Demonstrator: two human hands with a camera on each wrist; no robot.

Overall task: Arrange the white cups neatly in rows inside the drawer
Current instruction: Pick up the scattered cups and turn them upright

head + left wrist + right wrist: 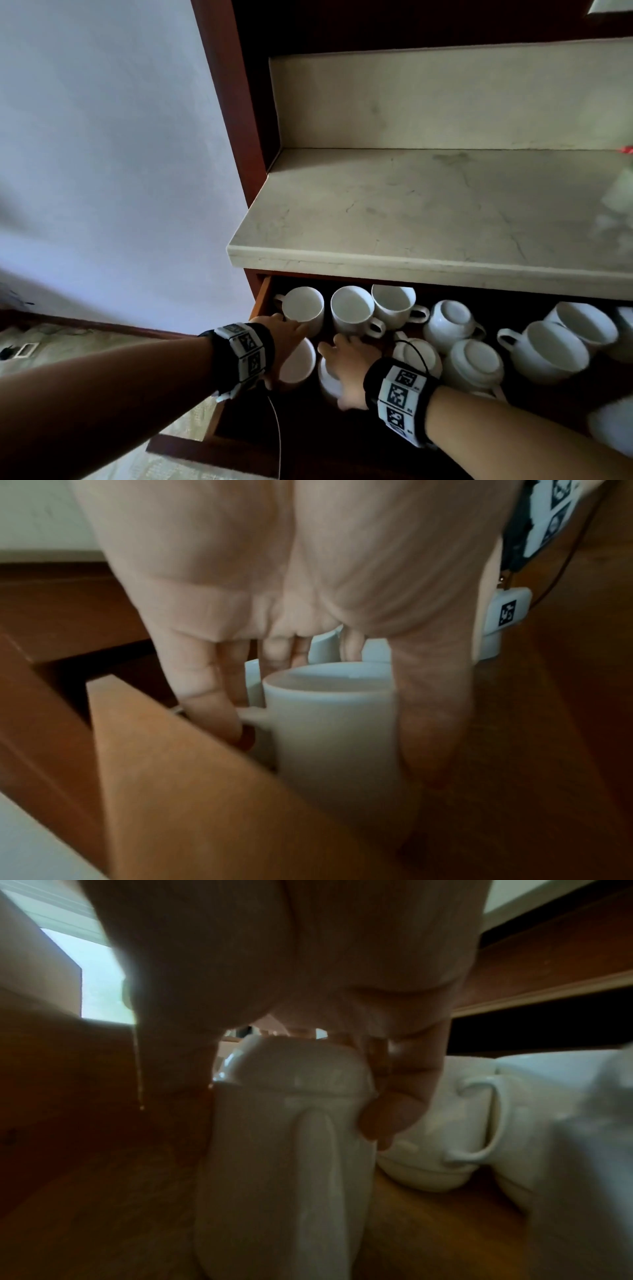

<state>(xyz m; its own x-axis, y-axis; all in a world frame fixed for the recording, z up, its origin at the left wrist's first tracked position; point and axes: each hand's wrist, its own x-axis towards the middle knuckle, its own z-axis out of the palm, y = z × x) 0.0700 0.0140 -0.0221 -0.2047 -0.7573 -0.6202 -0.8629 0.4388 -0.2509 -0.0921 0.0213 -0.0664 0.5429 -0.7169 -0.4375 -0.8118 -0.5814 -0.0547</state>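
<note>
left hand point(286, 334) gripping upright white ceramic cup point(329, 723) | right hand point(349, 363) clasping upturned white cup point(287, 1137) | risk: knocking together, chipping crowded neighbours beside right hand

An open wooden drawer point(262, 297) is seen below the pale counter point(428, 219). White cups point(354, 310) are scattered inside it, some upright, some overturned. At the drawer's left end, one cup point(297, 363) is held by the left hand point(287, 334), another point(329, 382) by the right hand point(349, 363).
</note>
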